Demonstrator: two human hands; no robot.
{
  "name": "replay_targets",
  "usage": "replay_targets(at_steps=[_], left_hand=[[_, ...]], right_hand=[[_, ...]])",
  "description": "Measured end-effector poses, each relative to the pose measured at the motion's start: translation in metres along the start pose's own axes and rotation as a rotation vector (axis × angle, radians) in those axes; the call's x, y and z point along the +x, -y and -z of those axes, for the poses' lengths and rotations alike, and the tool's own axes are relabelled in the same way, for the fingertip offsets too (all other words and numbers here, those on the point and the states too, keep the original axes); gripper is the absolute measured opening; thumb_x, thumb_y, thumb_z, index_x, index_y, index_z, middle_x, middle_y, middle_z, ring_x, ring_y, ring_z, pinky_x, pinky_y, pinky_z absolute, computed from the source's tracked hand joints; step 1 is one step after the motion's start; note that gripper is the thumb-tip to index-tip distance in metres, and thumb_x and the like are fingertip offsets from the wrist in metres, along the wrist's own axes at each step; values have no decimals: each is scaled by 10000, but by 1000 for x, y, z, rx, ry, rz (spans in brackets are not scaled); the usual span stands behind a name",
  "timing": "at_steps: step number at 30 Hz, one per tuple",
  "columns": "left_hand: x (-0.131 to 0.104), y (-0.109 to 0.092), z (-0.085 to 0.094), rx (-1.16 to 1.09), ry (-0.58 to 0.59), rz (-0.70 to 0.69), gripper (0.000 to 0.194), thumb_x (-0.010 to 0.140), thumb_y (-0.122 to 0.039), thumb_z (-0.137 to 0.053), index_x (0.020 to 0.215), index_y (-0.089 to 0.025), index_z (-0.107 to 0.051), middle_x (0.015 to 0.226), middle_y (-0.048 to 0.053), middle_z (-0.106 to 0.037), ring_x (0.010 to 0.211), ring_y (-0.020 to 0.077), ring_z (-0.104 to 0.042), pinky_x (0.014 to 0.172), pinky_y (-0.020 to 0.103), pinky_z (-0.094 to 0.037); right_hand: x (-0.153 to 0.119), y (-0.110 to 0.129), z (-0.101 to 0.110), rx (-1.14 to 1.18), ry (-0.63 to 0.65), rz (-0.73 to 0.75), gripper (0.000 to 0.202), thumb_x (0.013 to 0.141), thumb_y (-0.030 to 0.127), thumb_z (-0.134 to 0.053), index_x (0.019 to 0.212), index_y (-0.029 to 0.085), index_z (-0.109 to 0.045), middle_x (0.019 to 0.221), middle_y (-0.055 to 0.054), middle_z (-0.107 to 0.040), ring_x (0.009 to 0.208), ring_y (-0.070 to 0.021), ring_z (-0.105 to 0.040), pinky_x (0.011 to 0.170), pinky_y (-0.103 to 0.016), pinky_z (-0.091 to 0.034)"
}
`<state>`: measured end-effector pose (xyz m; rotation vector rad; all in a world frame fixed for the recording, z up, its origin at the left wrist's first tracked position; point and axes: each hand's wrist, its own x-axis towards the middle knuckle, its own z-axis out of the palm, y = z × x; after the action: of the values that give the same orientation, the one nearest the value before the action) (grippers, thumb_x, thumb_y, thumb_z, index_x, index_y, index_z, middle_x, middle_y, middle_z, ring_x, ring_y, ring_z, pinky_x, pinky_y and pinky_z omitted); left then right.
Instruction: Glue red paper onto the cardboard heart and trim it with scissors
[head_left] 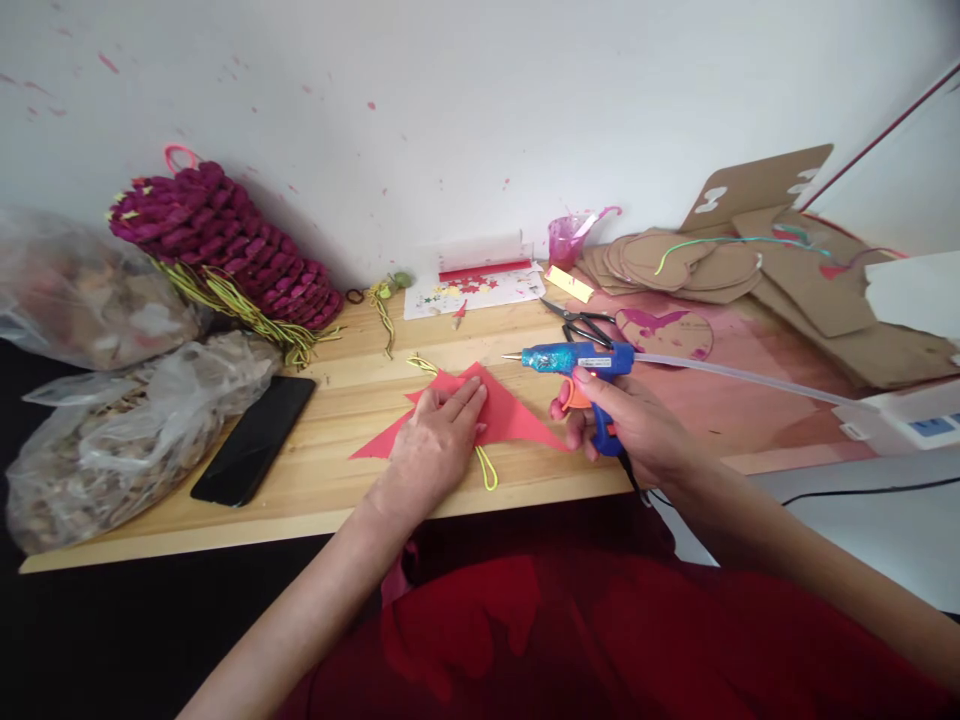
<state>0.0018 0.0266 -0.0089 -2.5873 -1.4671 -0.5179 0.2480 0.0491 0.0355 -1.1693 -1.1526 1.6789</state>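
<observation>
My left hand (442, 430) lies flat with its fingers stretched out, pressing on a piece of red paper (517, 415) with pointed corners. A loop of yellow cord (487, 470) pokes out below the paper, and more yellow cord (422, 364) shows at its top left. My right hand (622, 410) is wrapped round the handle of a blue hot glue gun (577, 358), with fingers by the orange trigger. The nozzle points left, above the paper and apart from it. A long clear glue stick (742, 375) runs out of the gun's back.
Black-handled scissors (581, 325) lie behind the glue gun. Cardboard pieces (675, 260) are piled at the back right, near a pink-stained cup (566, 240). On the left are a phone (255, 440), plastic bags (135, 430) and a magenta knotted bundle (232, 245). Small stars lie on white card (420, 300).
</observation>
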Motion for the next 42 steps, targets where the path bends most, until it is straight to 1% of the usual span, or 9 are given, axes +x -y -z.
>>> replay_targets(at_steps=[4, 8, 12, 18, 26, 31, 34, 37, 42], left_hand=[[4, 0, 3, 38, 90, -38, 402, 1018, -193, -405, 1373, -80, -557, 1459, 212, -542, 1177, 308, -605, 909, 496, -518], [2, -1, 9, 22, 96, -125, 393, 1028, -186, -393, 1371, -91, -559, 1427, 207, -575, 1301, 322, -550, 935, 502, -493], [-3, -2, 14, -54, 31, -160, 385, 1007, -215, -469, 1370, -137, -573, 1421, 186, -588, 1202, 300, -609, 942, 497, -503], [-10, -7, 13, -138, -67, -121, 301, 973, -211, -541, 1230, -160, -691, 1330, 145, -667, 1076, 281, -615, 908, 479, -553], [-21, -12, 28, -173, 82, -194, 374, 996, -223, -501, 1350, -173, -611, 1426, 118, -601, 1302, 323, -535, 1020, 545, -516], [-20, -11, 29, -201, 80, -186, 365, 986, -248, -535, 1335, -187, -623, 1397, 102, -627, 1286, 305, -558, 1034, 510, -519], [-15, -11, 24, -225, -13, -126, 386, 988, -215, -522, 1366, -177, -588, 1312, 104, -683, 1174, 258, -627, 980, 447, -555], [-9, -14, 17, -116, -75, -41, 403, 970, -195, -532, 1368, -149, -579, 1307, 136, -680, 1072, 269, -647, 892, 444, -578], [2, -17, 17, -21, 44, 9, 428, 923, -207, -583, 1343, -129, -600, 1407, 152, -610, 1019, 294, -599, 904, 475, -551]], right_hand=[[7, -7, -6, 126, 7, -8, 406, 841, 590, -671, 829, 191, -598, 781, -22, -684, 519, -110, -614, 408, -203, -415], [12, -12, -9, 138, -8, 10, 413, 826, 591, -689, 808, 185, -616, 788, -41, -675, 654, -156, -670, 476, -218, -485], [14, -17, -8, 109, -32, 62, 415, 823, 591, -698, 780, 182, -646, 800, -42, -666, 703, -154, -671, 534, -223, -528], [13, -22, -8, 94, -72, 104, 455, 800, 638, -695, 788, 185, -657, 820, -52, -682, 693, -156, -670, 535, -236, -541], [11, -22, -9, 88, -75, 86, 442, 785, 612, -722, 781, 176, -652, 863, -65, -704, 681, -153, -676, 526, -232, -536], [12, -22, -8, 81, -68, 99, 431, 800, 607, -710, 783, 179, -654, 848, -58, -700, 686, -150, -672, 532, -230, -533], [11, -22, -8, 63, -61, 103, 422, 811, 604, -699, 797, 184, -655, 830, -49, -693, 693, -150, -673, 539, -229, -531], [11, -22, -8, 51, -54, 105, 424, 807, 609, -700, 802, 187, -654, 820, -45, -683, 688, -152, -671, 539, -233, -532], [10, -20, -9, 40, -47, 104, 436, 799, 619, -702, 792, 185, -654, 798, -47, -673, 700, -162, -671, 541, -238, -531]])
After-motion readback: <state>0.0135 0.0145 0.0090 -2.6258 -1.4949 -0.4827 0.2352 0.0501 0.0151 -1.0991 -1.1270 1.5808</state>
